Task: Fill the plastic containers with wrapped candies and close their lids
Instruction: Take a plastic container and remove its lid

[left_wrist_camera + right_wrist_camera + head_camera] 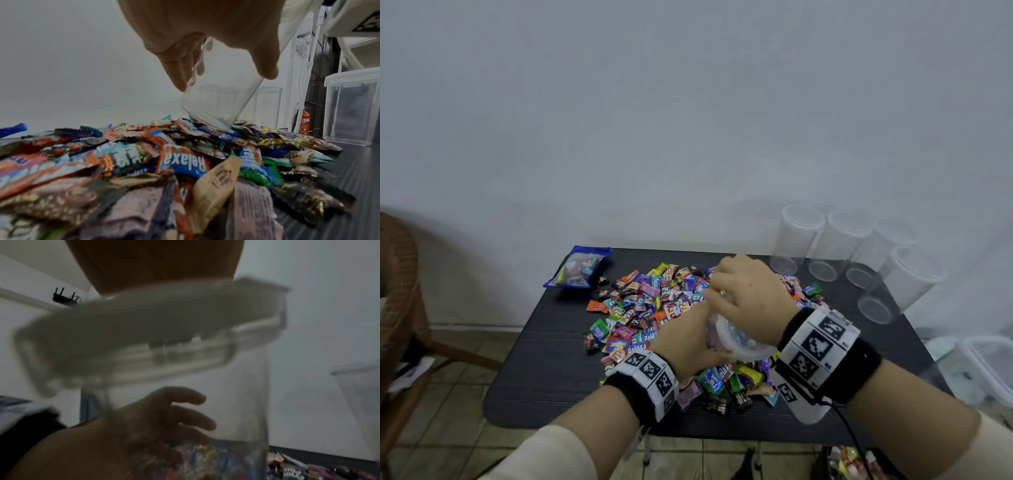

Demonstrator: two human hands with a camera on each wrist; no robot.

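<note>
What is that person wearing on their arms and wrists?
Both arms have cream long sleeves, pushed up. The left hand has a black wristband with a white band of black square code markers over it. The right hand has the same black wristband and white marker band, plus a thin black cable trailing from it.

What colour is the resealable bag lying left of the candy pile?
Blue-edged with a clear front, bag; head view shows it best.

Lid [156, 331] motion-blurred; container [739, 337] mostly hidden behind hands.
</note>
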